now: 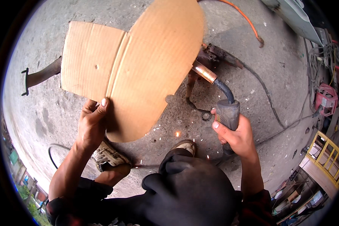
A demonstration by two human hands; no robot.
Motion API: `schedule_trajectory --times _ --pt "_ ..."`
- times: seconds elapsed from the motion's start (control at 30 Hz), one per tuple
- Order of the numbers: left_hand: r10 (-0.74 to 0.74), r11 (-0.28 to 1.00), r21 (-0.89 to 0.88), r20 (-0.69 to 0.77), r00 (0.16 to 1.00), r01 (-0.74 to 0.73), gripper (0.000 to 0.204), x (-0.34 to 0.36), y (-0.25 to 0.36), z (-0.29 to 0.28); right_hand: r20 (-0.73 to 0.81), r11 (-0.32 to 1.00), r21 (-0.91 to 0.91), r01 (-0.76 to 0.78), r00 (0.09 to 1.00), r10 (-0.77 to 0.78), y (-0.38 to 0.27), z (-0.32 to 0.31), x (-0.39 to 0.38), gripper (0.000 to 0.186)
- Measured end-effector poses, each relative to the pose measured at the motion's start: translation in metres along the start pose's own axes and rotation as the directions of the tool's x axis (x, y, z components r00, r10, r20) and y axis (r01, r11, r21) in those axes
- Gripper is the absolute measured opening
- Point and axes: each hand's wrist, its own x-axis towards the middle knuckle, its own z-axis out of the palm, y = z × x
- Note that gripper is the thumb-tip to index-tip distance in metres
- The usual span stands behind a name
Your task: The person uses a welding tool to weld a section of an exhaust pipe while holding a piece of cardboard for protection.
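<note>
Welding torch (223, 98) sits right of centre above the concrete floor (275, 86), its long axis running from the dark grip near the person up and to the left, where the curved neck ends in a copper nozzle (204, 71) aimed far-left at a rusty metal workpiece (211, 56) partly hidden behind the cardboard sheet (133, 64). Right hand (235, 133) is wrapped shut around the torch grip, fingers curled over it and the thumb laid along its left side; the forearm rises from the lower right edge, wrist bent slightly inward. Left hand (91, 122) pinches the near edge of the cardboard sheet, thumb on the side that faces the camera and the other fingers behind it, so the grasp is narrow and closed on the sheet. That forearm comes up from the lower left, elbow low. The cardboard is held raised and tilted, spreading from far left to centre, creased down its middle. Small orange sparks (177, 133) lie scattered on the floor near a worn shoe (110, 155) and a second shoe (185, 145). An orange cable (245, 19) curves across the far floor, and a black cable (265, 94) trails to the right
</note>
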Motion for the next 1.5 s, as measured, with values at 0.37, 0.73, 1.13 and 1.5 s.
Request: schedule_trajectory --times 0.37,0.73,1.13,1.5 --pt "0.088 0.989 -0.121 0.008 0.996 -0.086 0.025 0.009 0.014 -0.035 -0.01 0.999 -0.049 -0.017 1.0 0.017 0.001 -0.002 -0.002 0.031" --pt "0.056 0.997 -0.046 -0.063 0.996 -0.059 0.019 0.004 0.01 -0.014 -0.028 0.995 -0.079 -0.064 0.998 0.062 0.0 0.0 -0.001 0.029" --pt "0.038 0.998 0.044 -0.039 0.999 -0.036 0.011 0.0 -0.002 0.001 -0.044 0.996 -0.078 -0.037 0.998 0.034 0.004 0.002 0.0 0.029" --pt "0.07 0.996 -0.055 -0.052 0.996 -0.073 0.02 0.005 0.008 -0.017 -0.029 0.999 -0.032 -0.013 1.0 0.012 0.002 0.0 -0.001 0.03"
